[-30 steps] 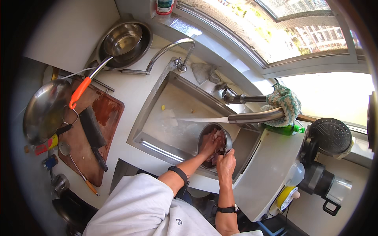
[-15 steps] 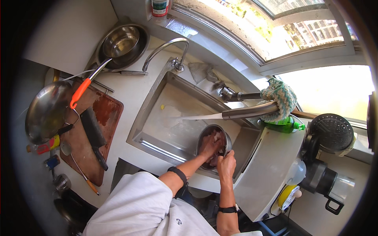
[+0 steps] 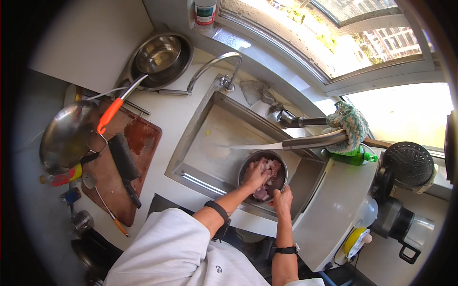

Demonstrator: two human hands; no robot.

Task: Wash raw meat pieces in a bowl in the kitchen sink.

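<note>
A round metal bowl point(image 3: 245, 164) holding pink pieces of raw meat point(image 3: 270, 168) sits in the right part of the steel sink point(image 3: 210, 138). My left hand point(image 3: 255, 175) is inside the bowl, fingers pressed down on the meat. At the bowl's near right rim, my right hand point(image 3: 283, 198) grips the edge. A dark band sits on each wrist, and a white sleeve covers my left arm.
A curved tap point(image 3: 212, 66) stands behind the sink. Left of it lie a wooden cutting board point(image 3: 126, 167) with a cleaver point(image 3: 125, 164), a wok point(image 3: 67, 136) with an orange handle and stacked steel bowls point(image 3: 160, 55). A knitted cloth point(image 3: 350, 124) and green bottle point(image 3: 355, 156) sit right.
The view has shifted slightly. My left hand stays working in the meat and my right hand stays on the bowl's rim.
</note>
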